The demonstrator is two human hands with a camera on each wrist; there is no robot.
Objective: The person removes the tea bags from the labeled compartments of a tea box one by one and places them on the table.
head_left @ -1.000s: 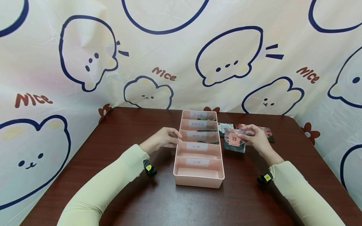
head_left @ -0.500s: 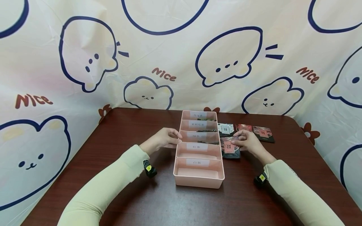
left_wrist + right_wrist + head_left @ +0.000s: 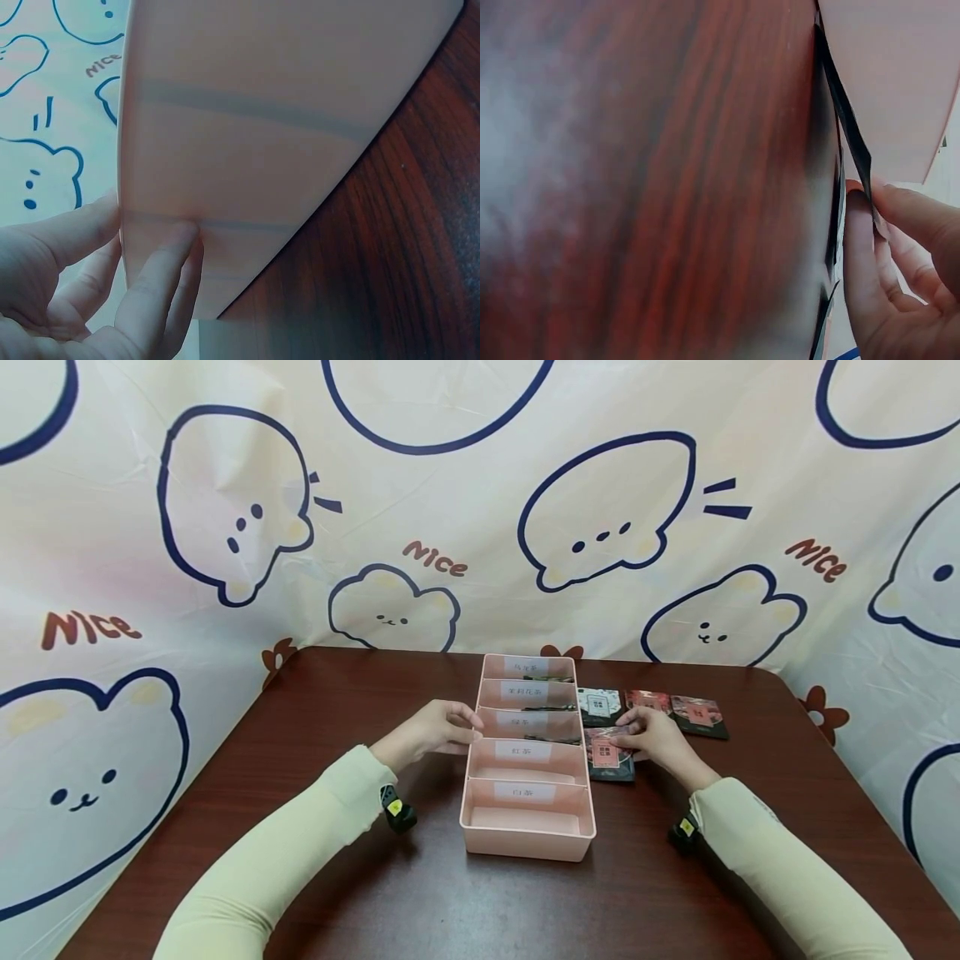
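Observation:
A long pink organizer box point(image 3: 525, 847) with several labelled compartments stands in the middle of the table. At its left wall, my left hand point(image 3: 435, 727) pinches the rim; in the left wrist view its fingers point(image 3: 150, 292) lie against the outer wall. My right hand point(image 3: 656, 739) pinches a tea packet point(image 3: 606, 756) with a pink label, close beside the box's right wall. The right wrist view shows this packet point(image 3: 846, 112) edge-on between thumb and finger. Dark packet edges point(image 3: 551, 739) show in the far compartments; the two nearest compartments show bare bottoms.
Behind the right hand lie a packet with a white label point(image 3: 600, 704), a red packet point(image 3: 648, 700) and a dark packet with a red label point(image 3: 699, 714). A cartoon-printed curtain point(image 3: 487, 527) hangs around the dark wooden table point(image 3: 390, 893).
My right hand has brought the pink-labelled packet left and lower, to beside the box, uncovering the packets behind it. My left hand has stayed at the rim.

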